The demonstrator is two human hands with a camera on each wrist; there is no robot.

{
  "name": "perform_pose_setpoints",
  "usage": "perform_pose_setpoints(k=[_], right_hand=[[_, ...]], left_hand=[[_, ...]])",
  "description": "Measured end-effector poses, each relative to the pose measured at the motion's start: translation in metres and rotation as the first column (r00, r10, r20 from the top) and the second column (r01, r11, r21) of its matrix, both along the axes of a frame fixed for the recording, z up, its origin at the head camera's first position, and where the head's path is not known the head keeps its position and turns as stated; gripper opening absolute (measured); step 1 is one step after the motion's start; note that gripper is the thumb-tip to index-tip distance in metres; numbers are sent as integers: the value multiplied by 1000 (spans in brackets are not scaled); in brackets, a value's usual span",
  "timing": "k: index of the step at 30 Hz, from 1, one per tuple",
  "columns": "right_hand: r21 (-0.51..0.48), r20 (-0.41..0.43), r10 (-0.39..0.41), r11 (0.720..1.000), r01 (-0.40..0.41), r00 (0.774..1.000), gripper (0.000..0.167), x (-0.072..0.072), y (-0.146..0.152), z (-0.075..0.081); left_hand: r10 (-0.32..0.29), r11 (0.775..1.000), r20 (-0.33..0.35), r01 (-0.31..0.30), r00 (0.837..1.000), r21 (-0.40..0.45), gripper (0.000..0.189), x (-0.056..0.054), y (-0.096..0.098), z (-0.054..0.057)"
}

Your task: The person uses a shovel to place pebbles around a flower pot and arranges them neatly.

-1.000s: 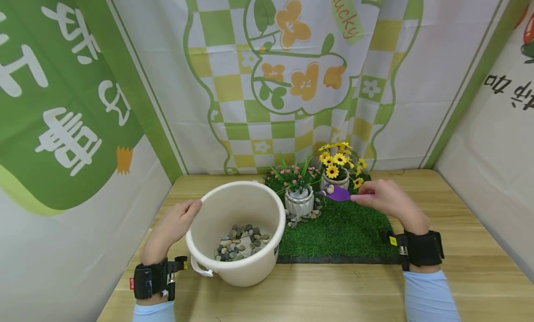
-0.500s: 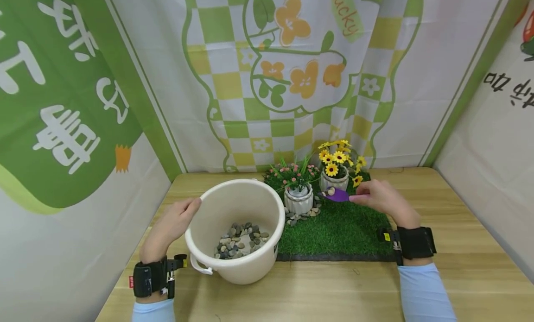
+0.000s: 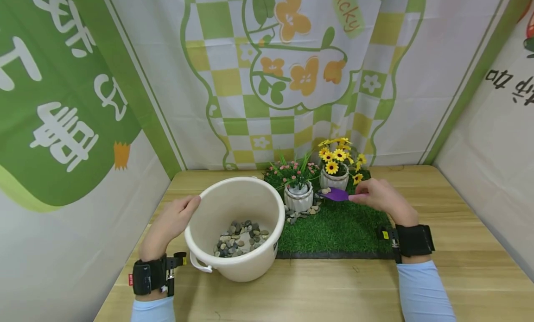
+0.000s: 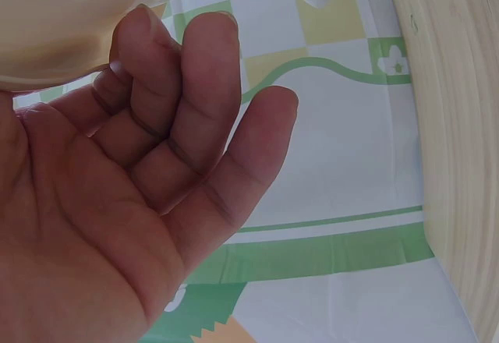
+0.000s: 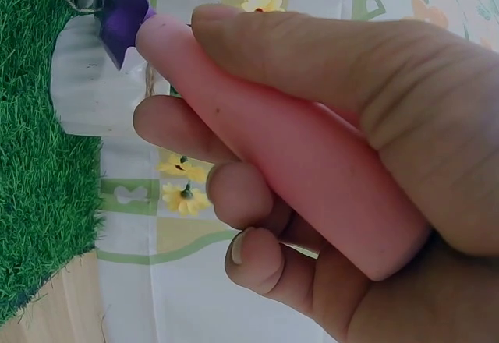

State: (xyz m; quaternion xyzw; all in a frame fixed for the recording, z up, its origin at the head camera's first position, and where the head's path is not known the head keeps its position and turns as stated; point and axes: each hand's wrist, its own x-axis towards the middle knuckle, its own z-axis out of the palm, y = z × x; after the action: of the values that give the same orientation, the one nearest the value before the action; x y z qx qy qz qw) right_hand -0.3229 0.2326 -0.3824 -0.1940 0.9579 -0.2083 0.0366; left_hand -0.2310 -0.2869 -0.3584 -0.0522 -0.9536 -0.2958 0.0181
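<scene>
My right hand (image 3: 385, 199) pinches the pink handle (image 5: 273, 148) of a small purple trowel (image 3: 336, 194). Pale pebbles (image 3: 325, 191) sit toward the tip of its blade, low over the artificial grass. The blade is between a white pot of pink flowers (image 3: 298, 199) and a white pot of yellow flowers (image 3: 334, 177). Grey and tan stones (image 3: 306, 212) lie around the foot of the pink-flower pot. On the left, my left hand (image 3: 175, 220) grips the rim of a cream bucket (image 3: 246, 271), thumb on top; pebbles (image 3: 241, 238) cover part of its bottom.
A green grass mat (image 3: 338, 231) lies under both pots on the wooden table (image 3: 317, 289), with the bucket at its left edge. The bucket's handle (image 3: 201, 264) hangs on its near left side. Printed curtains (image 3: 233, 99) stand behind and on both sides.
The pebbles on the trowel have slid a little toward its tip. My right wrist has come slightly to the left. My left hand stays on the bucket rim.
</scene>
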Motion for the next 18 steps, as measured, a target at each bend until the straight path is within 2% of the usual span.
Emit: perform_pose_setpoints(k=[12, 18], right_hand=[[-9, 6, 7, 1000, -7, 1000, 20, 1, 1, 2], [30, 33, -2, 1000, 1, 999, 23, 1, -1, 2]], left_hand=[[-2, 1000, 4, 2, 1000, 14, 58, 0, 0, 0], [-2, 1000, 7, 2, 1000, 5, 59, 0, 0, -1]])
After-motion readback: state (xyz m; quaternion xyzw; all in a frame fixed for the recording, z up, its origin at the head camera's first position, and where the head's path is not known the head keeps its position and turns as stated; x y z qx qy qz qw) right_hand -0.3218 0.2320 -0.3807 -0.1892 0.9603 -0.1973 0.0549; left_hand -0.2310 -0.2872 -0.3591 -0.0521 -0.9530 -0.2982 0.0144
